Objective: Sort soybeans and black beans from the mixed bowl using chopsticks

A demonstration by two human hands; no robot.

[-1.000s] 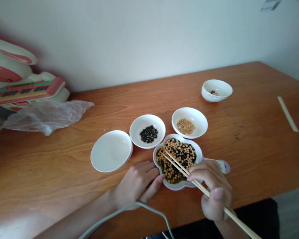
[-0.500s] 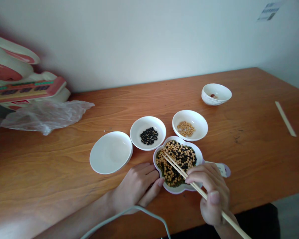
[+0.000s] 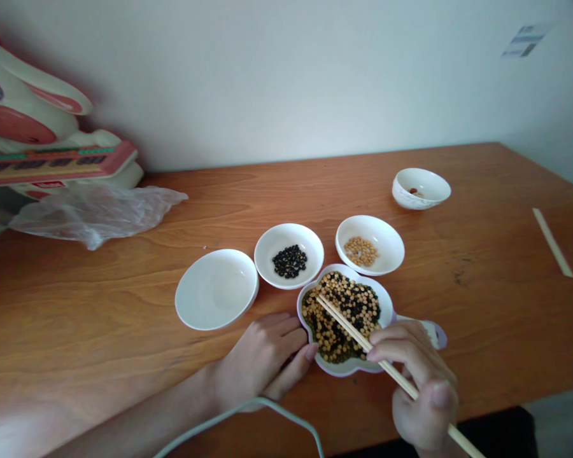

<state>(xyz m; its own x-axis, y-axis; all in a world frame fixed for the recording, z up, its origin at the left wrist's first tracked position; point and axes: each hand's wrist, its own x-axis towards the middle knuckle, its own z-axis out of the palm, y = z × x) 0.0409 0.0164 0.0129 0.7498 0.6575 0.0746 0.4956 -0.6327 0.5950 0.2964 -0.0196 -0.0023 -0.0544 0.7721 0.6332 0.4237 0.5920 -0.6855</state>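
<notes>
My right hand (image 3: 424,381) is closed round a pair of wooden chopsticks (image 3: 346,326). Their tips rest among the mixed beans (image 3: 348,299), yellow, black and green, in a scalloped white dish (image 3: 346,367) with a lilac rim and a short handle. I cannot tell if a bean sits between the tips. My left hand (image 3: 267,356) lies on the table with bent fingers, gripping the dish's left edge, thumb at the rim. Behind the dish stand a white bowl (image 3: 310,238) of black beans (image 3: 290,261) and another white bowl (image 3: 386,245) of yellow beans (image 3: 360,251).
An empty white bowl (image 3: 214,289) sits left of the black beans. A textured bowl (image 3: 434,187) with a few reddish bits is farther back right. A paper strip (image 3: 552,243), a plastic bag (image 3: 100,213), a toy keyboard (image 3: 62,162) and a grey cable (image 3: 262,402) are around.
The chopstick tips have drawn closer together within the beans. My right hand has shifted slightly right and down, while the left stays at the dish. The view has tilted a little.
</notes>
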